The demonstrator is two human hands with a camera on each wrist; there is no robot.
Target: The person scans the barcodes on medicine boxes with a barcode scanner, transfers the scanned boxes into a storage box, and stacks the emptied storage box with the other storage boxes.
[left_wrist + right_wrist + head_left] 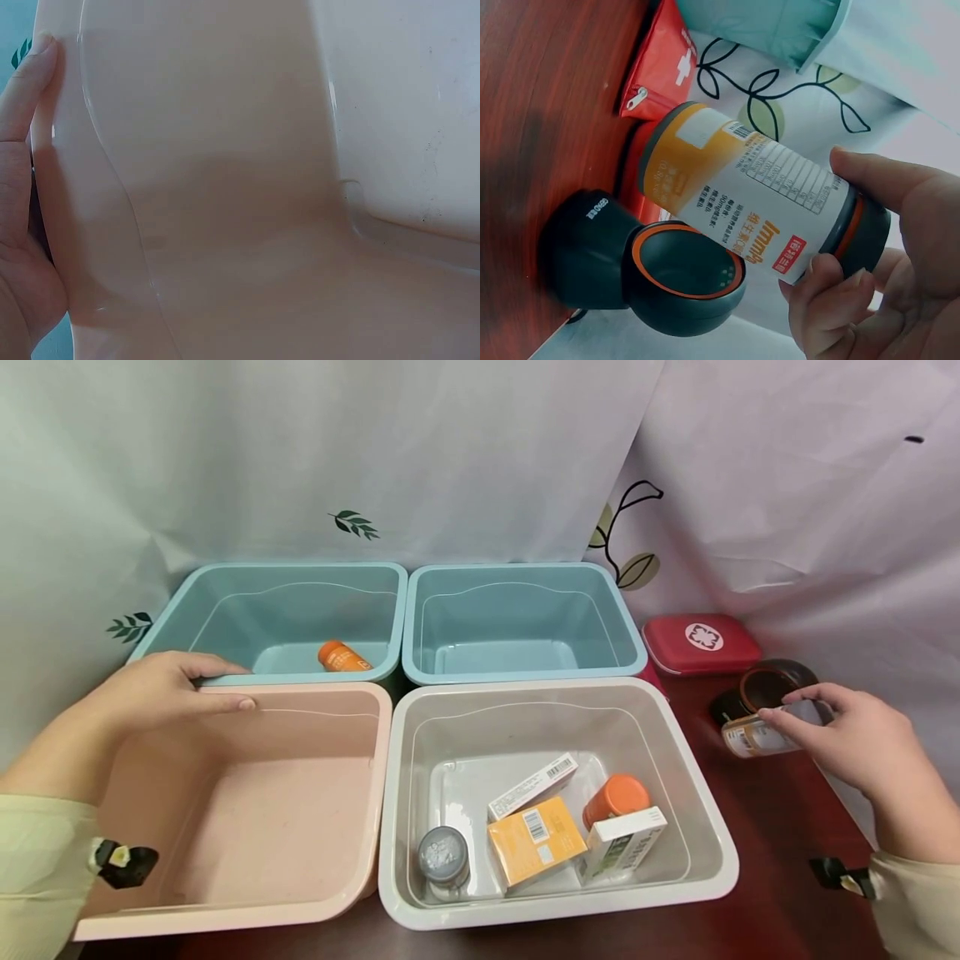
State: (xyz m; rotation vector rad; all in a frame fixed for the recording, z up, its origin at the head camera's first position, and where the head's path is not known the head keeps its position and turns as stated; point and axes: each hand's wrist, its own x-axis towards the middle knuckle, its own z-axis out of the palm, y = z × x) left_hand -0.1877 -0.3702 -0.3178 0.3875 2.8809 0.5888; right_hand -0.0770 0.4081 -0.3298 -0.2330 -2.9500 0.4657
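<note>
My right hand (862,735) grips a pill bottle (742,195) near its dark lid, thumb on one side and fingers on the other. The bottle has a white and orange label with a printed table and a barcode, and lies tilted in the right wrist view. Just beyond it stands a black desktop scanner (686,277) with a round, orange-ringed window. My left hand (161,693) rests at the back rim of the pink bin (375,810), thumb stretched along the inner side. Its other fingers reach toward the blue bin behind and are partly hidden.
A grey-white bin (558,914) holds several boxes, an orange-lidded bottle (618,797) and a grey-lidded jar (442,856). Behind stand a left blue bin (300,679) with an orange bottle (341,656) and a right blue bin (525,677). A red first-aid case (701,643) lies near the scanner.
</note>
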